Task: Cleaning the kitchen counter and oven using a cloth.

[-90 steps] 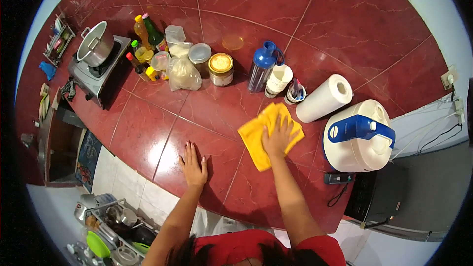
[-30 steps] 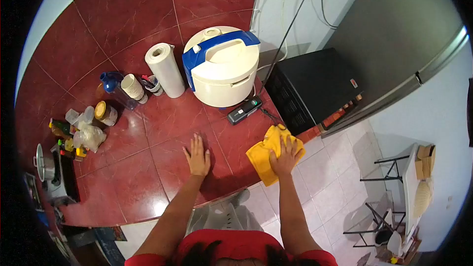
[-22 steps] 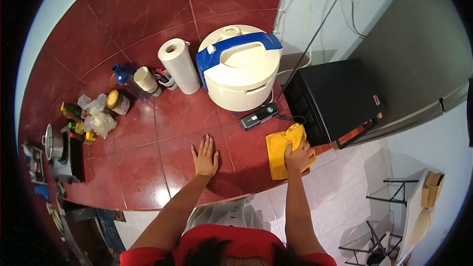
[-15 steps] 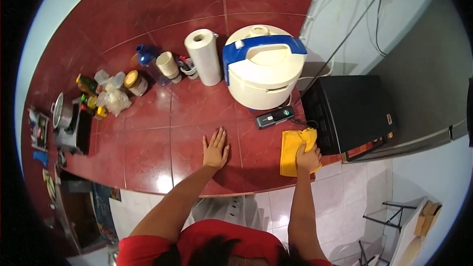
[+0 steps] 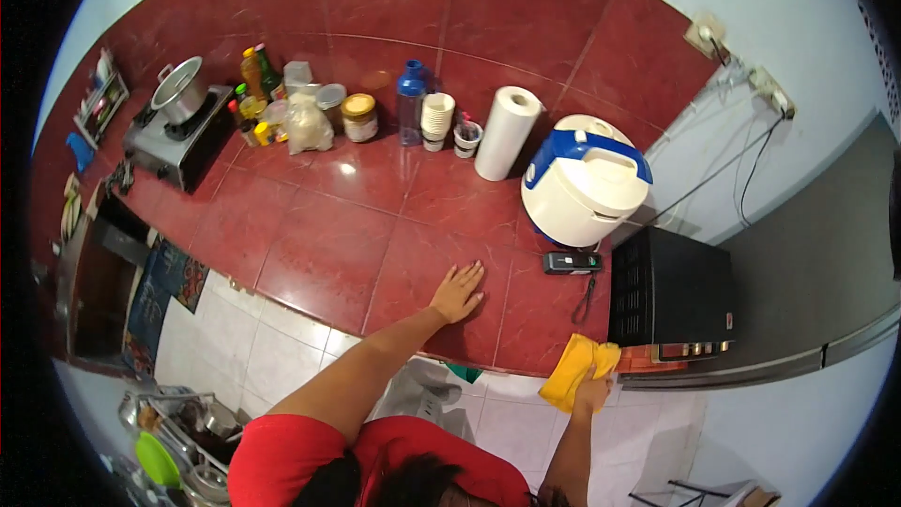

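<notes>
My left hand [image 5: 458,293] lies flat on the red tiled counter [image 5: 324,235], fingers stretched out and nothing in it. At the counter's front right edge, my right hand [image 5: 593,392] grips a yellow cloth [image 5: 569,377], part of which hangs past the edge. The cloth is folded and crumpled, and it hides some of my fingers. Just beyond it stands a black oven [image 5: 678,286]. Behind my hands a small black device [image 5: 571,263] with a strap lies in front of a white and blue rice cooker [image 5: 589,183].
Along the back wall stand a paper towel roll [image 5: 508,133], stacked cups [image 5: 436,118], a blue-capped bottle [image 5: 410,103], a jar [image 5: 359,118] and several condiment bottles. A pot [image 5: 180,92] sits on a gas stove [image 5: 178,139] at far left. A grey fridge [image 5: 807,244] stands right.
The yellow cloth has moved from the countertop beside the oven to the front edge, pulled toward me by my right hand. My left hand stays flat. The view has turned and shifted.
</notes>
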Motion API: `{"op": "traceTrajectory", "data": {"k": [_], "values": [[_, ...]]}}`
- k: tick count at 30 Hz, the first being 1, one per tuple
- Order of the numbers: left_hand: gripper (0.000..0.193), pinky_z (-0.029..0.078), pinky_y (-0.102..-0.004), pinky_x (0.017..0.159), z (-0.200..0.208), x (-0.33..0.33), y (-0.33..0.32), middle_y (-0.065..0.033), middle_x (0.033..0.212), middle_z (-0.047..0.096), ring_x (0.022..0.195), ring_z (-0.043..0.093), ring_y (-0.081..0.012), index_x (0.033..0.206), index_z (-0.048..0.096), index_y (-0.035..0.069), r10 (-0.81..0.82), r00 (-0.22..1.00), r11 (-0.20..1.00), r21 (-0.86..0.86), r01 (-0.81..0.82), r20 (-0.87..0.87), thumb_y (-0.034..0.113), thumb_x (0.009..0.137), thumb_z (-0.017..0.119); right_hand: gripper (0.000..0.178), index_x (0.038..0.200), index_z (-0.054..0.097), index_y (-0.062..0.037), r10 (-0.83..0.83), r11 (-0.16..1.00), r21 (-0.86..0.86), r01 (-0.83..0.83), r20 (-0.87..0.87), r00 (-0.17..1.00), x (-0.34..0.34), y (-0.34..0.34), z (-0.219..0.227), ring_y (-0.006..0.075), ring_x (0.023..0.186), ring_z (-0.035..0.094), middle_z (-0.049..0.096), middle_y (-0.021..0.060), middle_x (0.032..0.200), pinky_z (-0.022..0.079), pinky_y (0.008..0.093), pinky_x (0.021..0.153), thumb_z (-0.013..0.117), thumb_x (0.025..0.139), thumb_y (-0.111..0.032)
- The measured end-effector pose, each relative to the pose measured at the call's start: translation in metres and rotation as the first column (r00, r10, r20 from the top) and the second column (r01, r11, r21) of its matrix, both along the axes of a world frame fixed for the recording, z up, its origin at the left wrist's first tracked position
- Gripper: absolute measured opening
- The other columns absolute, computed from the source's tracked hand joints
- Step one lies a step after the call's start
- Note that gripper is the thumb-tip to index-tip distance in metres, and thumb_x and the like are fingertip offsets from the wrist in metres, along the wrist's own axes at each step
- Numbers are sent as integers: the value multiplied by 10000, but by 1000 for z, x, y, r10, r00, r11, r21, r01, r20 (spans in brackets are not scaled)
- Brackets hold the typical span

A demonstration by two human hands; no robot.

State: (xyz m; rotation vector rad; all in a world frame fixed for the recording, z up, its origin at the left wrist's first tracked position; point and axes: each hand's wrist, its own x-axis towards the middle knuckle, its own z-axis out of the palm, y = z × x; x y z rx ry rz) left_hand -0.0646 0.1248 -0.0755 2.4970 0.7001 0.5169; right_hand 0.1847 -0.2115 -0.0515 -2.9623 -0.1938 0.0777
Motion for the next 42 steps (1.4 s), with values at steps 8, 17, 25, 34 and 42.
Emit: {"op": "traceTrajectory", "data": {"k": [8, 17, 25, 34, 42], "values": [[501, 417, -381, 1078, 27, -212, -77, -230, 1418, 524, 1308, 528, -311, 1433, 461, -7, 279, 905, 804, -594, -37, 321, 243, 1006, 538, 710, 1117, 668, 71, 146, 989, 48, -139, -415, 898, -125, -47, -33, 461, 1142, 596, 639, 346, 1129, 480, 519, 947, 424, 961, -577], [527, 499, -353, 954, -11, -379, -89, -188, 1294, 617, 1155, 627, -243, 1378, 527, 23, 453, 865, 574, -813, -100, 214, 369, 986, 595, 649, 1253, 612, 66, 586, 772, 236, -591, -625, 516, -344, 108, 21, 302, 1143, 631, 683, 200, 1171, 473, 380, 960, 579, 950, -507], [596, 457, -274, 944, 109, -431, -108, -50, 1256, 590, 1121, 564, -132, 1435, 461, 41, 568, 788, 303, -951, 70, 239, 411, 990, 602, 529, 1292, 591, 8, 927, 365, 847, -386, -291, 237, -463, 182, 103, 263, 1134, 631, 668, 180, 1208, 462, 357, 972, 583, 983, -421], [250, 435, -222, 698, 129, -442, -95, 57, 864, 588, 808, 524, -35, 1008, 679, 13, 588, 624, 644, -765, 24, 515, 260, 979, 655, 475, 1292, 572, 26, 926, 362, 924, -125, -341, 161, -494, 189, 131, 174, 1078, 601, 646, 86, 1183, 475, 306, 935, 676, 956, -293], [181, 462, -305, 695, 199, -425, -55, -140, 817, 599, 751, 580, -212, 1007, 617, 18, 401, 826, 886, -399, -238, 397, 196, 985, 590, 697, 1494, 390, -42, 950, 302, 931, -204, -276, 148, -427, 207, 116, 230, 1205, 572, 543, 177, 1379, 471, 341, 973, 717, 925, -275]]}}
